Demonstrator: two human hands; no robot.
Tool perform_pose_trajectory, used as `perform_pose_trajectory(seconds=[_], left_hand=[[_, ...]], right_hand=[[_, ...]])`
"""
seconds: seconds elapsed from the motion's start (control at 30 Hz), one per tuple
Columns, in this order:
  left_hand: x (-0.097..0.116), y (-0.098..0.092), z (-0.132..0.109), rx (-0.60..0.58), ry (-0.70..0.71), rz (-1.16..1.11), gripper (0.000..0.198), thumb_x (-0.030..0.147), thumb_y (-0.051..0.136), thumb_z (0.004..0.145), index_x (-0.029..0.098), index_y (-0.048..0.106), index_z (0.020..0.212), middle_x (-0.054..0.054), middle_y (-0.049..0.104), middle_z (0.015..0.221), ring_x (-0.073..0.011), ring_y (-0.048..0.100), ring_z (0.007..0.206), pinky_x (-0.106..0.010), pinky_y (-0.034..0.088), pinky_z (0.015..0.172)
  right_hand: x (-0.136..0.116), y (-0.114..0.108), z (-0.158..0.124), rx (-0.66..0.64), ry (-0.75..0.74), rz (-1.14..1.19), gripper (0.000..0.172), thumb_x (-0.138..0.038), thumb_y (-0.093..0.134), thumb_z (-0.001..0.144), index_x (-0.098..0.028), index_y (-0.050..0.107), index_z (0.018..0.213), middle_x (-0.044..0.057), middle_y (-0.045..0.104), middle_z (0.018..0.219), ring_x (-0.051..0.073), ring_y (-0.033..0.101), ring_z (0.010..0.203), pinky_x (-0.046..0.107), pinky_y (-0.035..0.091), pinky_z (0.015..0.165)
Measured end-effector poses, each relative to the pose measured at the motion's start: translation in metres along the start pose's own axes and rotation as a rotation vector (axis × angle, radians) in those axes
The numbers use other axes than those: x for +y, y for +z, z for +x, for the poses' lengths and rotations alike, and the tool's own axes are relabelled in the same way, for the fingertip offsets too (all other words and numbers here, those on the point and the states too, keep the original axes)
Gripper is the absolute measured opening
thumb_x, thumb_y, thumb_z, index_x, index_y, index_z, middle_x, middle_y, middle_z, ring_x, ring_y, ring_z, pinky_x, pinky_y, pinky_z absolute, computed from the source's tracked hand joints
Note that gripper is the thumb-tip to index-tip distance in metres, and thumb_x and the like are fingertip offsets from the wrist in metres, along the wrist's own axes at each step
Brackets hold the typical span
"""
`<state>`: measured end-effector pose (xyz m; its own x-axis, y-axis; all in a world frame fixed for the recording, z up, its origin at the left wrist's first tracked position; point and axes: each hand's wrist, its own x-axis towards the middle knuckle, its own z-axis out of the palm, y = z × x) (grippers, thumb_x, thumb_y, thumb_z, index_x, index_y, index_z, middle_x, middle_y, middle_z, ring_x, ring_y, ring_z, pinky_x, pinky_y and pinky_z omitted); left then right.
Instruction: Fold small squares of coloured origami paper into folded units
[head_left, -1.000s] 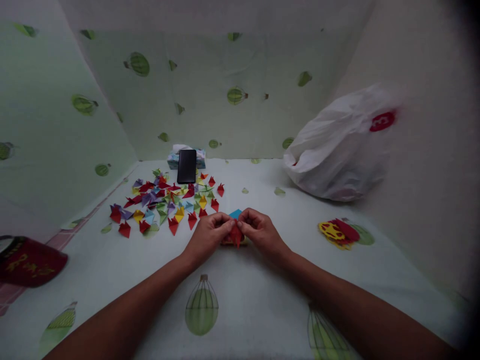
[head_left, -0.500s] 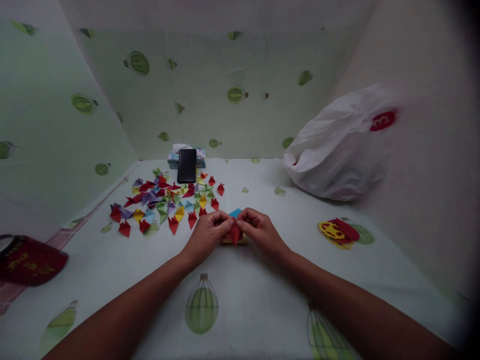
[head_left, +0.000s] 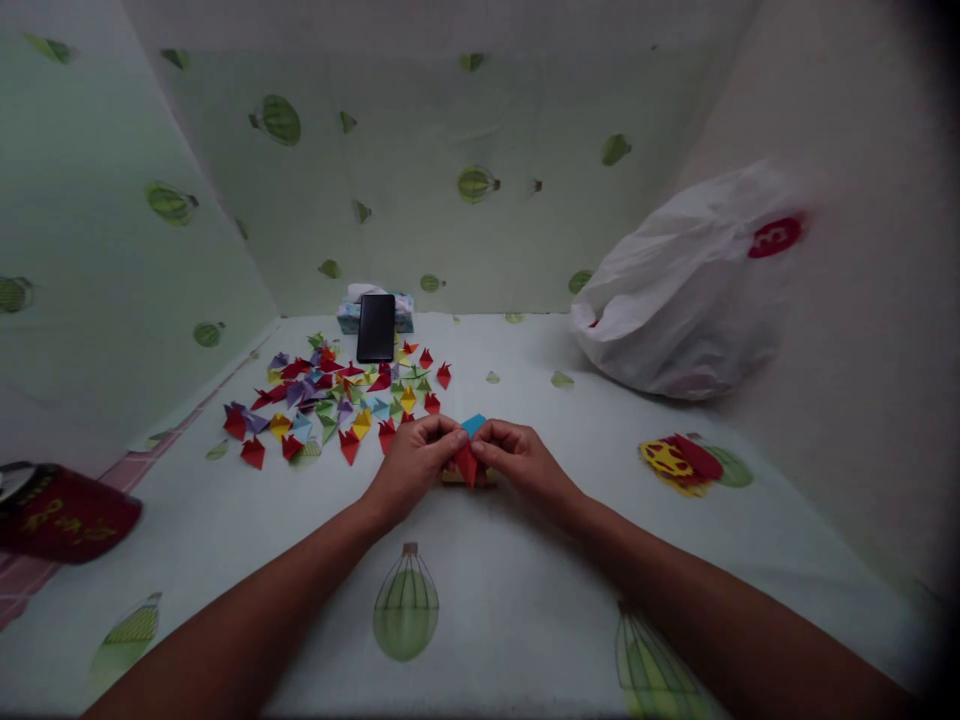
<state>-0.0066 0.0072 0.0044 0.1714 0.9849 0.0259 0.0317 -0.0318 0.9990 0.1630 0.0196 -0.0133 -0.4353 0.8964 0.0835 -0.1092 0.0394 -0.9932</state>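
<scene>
My left hand [head_left: 414,462] and my right hand [head_left: 517,460] meet at the middle of the table, both pinched on a small folded red paper piece [head_left: 466,464]. Under the hands lies a small stack of paper squares with a blue sheet [head_left: 473,425] showing at the top. To the left behind my hands a heap of several folded paper pieces [head_left: 330,400] in red, yellow, purple, green and blue is spread over the white cloth [head_left: 480,560] printed with green balloons.
A black phone [head_left: 376,327] leans on a tissue pack [head_left: 349,312] at the back. A white plastic bag [head_left: 682,290] sits at the right rear. Red and yellow paper cut-outs [head_left: 677,463] lie at the right. A dark red container [head_left: 56,510] is at the left edge.
The view shifted slightly upward. My fingers have worked the red piece a little higher and closer together; both hands stay in the same spot.
</scene>
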Motion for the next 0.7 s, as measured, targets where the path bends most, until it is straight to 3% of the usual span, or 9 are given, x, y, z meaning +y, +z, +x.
perform_pose_trajectory(seconds=[0.17,0.3,0.53,0.7], left_hand=[[0.0003,0.0012,-0.0005,0.011,-0.021,-0.051,0.028,0.043,0.061,0.086,0.015,0.064,0.091,0.002,0.057,0.066,-0.0099,0.05,0.055,-0.022,0.038,0.052],[-0.0027,0.0033,-0.0004,-0.017,0.014,-0.081,0.034,0.04,0.065,0.084,0.018,0.056,0.109,0.003,0.058,0.069,-0.0114,0.055,0.06,-0.022,0.04,0.052],[-0.0007,0.0017,-0.0009,-0.001,0.093,-0.044,0.02,0.025,0.064,0.083,0.019,0.051,0.096,0.005,0.055,0.067,-0.0087,0.05,0.057,-0.021,0.039,0.055],[0.0024,-0.0028,0.0,-0.138,0.059,-0.051,0.021,0.026,0.064,0.082,0.019,0.052,0.098,0.005,0.053,0.068,-0.0083,0.048,0.057,-0.02,0.038,0.054]], right_hand=[[0.0035,0.0007,0.002,0.133,0.002,0.123,0.026,-0.038,0.072,0.079,-0.017,0.06,0.07,-0.002,0.062,0.063,0.01,0.055,0.056,0.024,0.043,0.059],[0.0049,0.0034,0.0018,0.208,0.009,0.209,0.026,-0.038,0.072,0.08,-0.016,0.06,0.071,-0.001,0.063,0.062,0.01,0.055,0.055,0.024,0.043,0.057],[0.0043,0.0064,0.0002,0.151,0.004,0.241,0.024,-0.039,0.069,0.083,-0.016,0.062,0.078,-0.001,0.063,0.066,0.01,0.055,0.057,0.024,0.043,0.057],[0.0022,0.0015,0.0031,0.087,0.085,0.277,0.025,-0.035,0.078,0.076,-0.015,0.063,0.073,-0.002,0.062,0.061,0.008,0.051,0.051,0.022,0.039,0.052]])
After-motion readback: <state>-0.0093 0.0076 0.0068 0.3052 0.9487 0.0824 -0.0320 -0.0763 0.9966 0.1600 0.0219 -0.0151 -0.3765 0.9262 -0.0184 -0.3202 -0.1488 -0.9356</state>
